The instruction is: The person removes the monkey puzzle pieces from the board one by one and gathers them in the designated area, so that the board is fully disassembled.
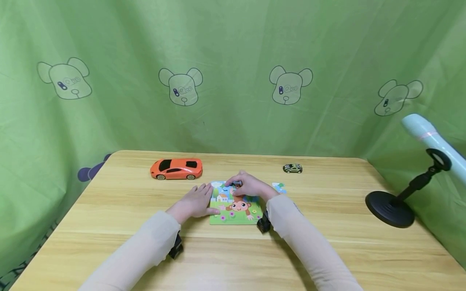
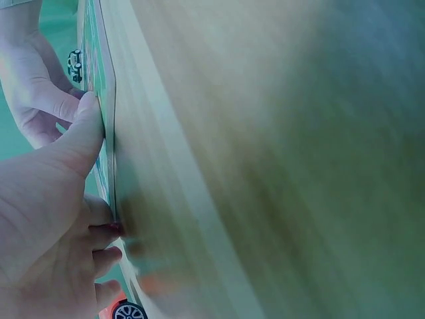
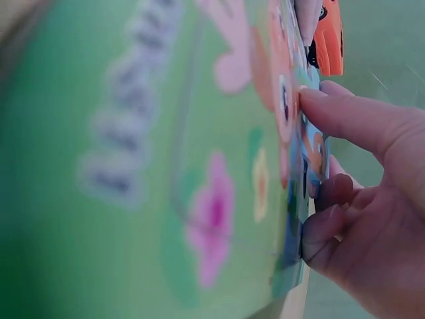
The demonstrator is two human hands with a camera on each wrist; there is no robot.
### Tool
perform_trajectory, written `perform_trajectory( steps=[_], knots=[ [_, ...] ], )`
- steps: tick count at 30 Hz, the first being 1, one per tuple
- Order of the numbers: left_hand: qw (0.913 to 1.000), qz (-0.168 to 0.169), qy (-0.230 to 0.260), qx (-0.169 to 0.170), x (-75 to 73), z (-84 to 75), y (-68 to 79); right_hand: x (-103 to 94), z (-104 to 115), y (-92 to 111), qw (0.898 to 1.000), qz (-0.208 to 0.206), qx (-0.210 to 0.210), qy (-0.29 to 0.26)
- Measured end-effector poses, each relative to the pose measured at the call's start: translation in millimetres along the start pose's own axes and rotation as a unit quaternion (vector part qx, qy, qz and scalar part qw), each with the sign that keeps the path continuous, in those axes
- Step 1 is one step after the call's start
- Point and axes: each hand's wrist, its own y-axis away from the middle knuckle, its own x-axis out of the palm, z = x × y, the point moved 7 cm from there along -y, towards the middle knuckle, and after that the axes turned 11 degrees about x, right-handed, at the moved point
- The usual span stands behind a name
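A jigsaw puzzle (image 1: 225, 218) with a monkey, flowers and a small house lies flat on the wooden table. My left hand (image 1: 194, 201) rests along its left edge, fingers extended and thumb on the board, as the left wrist view also shows. Over the puzzle's upper part, my right hand (image 1: 249, 185) pinches a puzzle piece (image 3: 316, 154) between thumb and fingers. That piece has orange-brown and blue patches and sits slightly tilted at the puzzle's surface; whether it is seated cannot be seen. Another blue and green piece (image 1: 279, 186) lies right of the board, partly behind my right wrist.
An orange toy car (image 1: 176, 169) stands at the back left of the table (image 1: 218, 258). A small patterned toy car (image 1: 293, 168) is at the back right. On the right, a black round-based stand (image 1: 390, 208) holds a light-blue microphone-like tube (image 1: 437, 141). Green curtains (image 1: 233, 121) surround the table.
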Motion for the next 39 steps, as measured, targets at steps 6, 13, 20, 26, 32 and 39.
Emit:
perform_trajectory(
  steps=[6,13,20,26,32,39],
  knots=[
    [1.0,0.0,0.0,-0.002,-1.0,-0.6,0.6,-5.3,-7.6,5.7,0.996,-0.022,0.015,-0.081],
    [1.0,0.0,0.001,-0.002,-0.9,-0.9,0.9,-9.7,-18.5,8.3,0.985,-0.047,0.053,-0.158],
    [1.0,0.0,0.0,-0.003,0.7,0.4,-0.5,-11.3,-27.2,6.8,0.975,-0.041,0.064,-0.211],
    [1.0,0.001,-0.002,-0.005,0.9,0.9,-0.6,-18.3,-29.4,11.1,0.974,-0.051,0.059,-0.214],
    [1.0,0.002,-0.005,-0.004,1.1,1.0,-0.7,-33.9,-35.4,19.9,0.971,-0.079,0.072,-0.215],
    [0.9999,-0.001,-0.011,-0.001,1.6,1.3,-1.0,-67.7,-48.8,52.3,0.965,-0.108,0.071,-0.229]
  ],
)
